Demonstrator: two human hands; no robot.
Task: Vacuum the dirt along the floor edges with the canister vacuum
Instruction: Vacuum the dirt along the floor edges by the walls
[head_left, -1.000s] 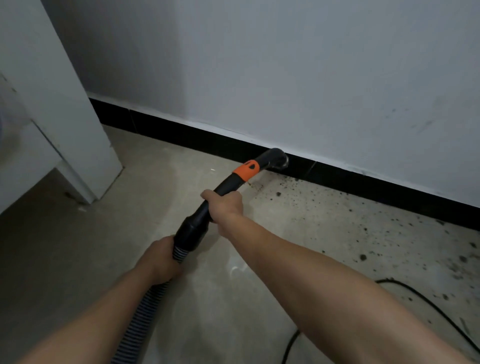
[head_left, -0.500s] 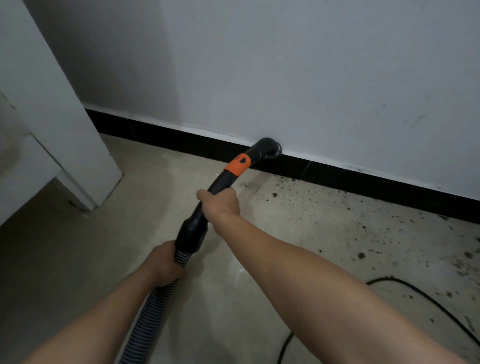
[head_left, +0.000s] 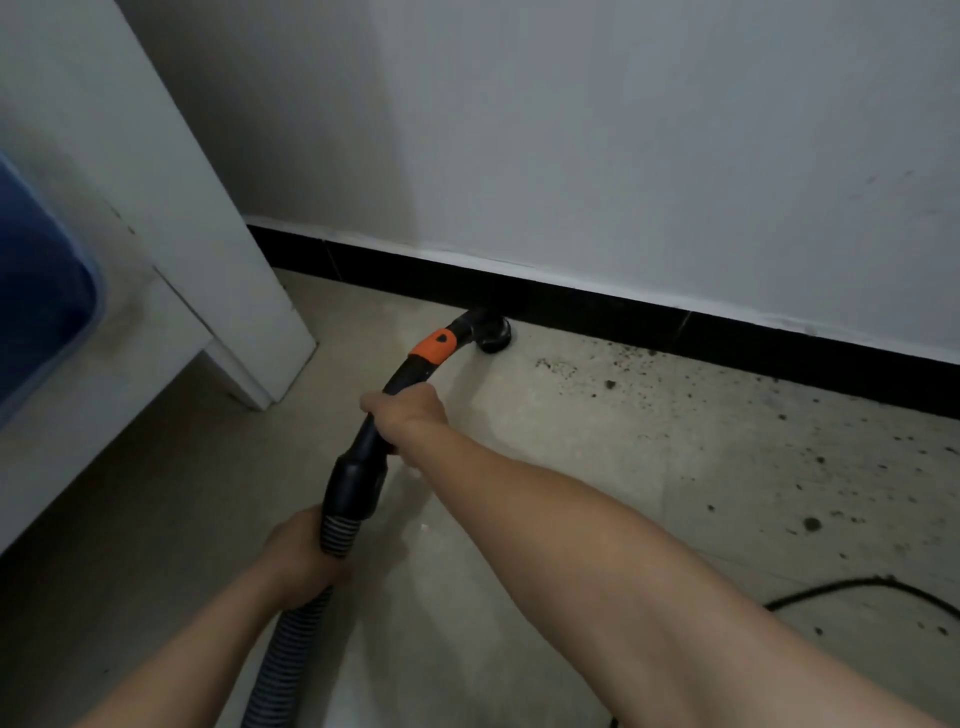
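The right hand (head_left: 408, 421) reaches forward with its arm stretched out, and its fingers are curled round the black wand (head_left: 371, 441), holding it a little way below an orange collar (head_left: 434, 349). The left hand (head_left: 301, 561) is nearer the body; its fingers wrap the ribbed hose (head_left: 288, 629) just under the wide black cuff where hose and wand join. The hose runs down from that hand and out of the bottom of the view.

Past the collar the wand bends into a round black nozzle (head_left: 489, 333). The nozzle sits low at the floor edge, against the foot of the black skirting (head_left: 727, 343) that runs under the white wall (head_left: 623, 156). Whether its mouth lies flat on the floor (head_left: 545, 467) cannot be told.

Dirt (head_left: 610, 385) lies as dark specks and small clumps to the right of the nozzle, thickest close along the skirting and thinner farther out over the pale tiles. The floor left of the nozzle looks plain and pale.

A black cord (head_left: 857, 584) curves across the floor at the lower right, well apart from the nozzle. A white panel (head_left: 171, 218) stands on the left, with a blue shape (head_left: 36, 312) at the left edge.
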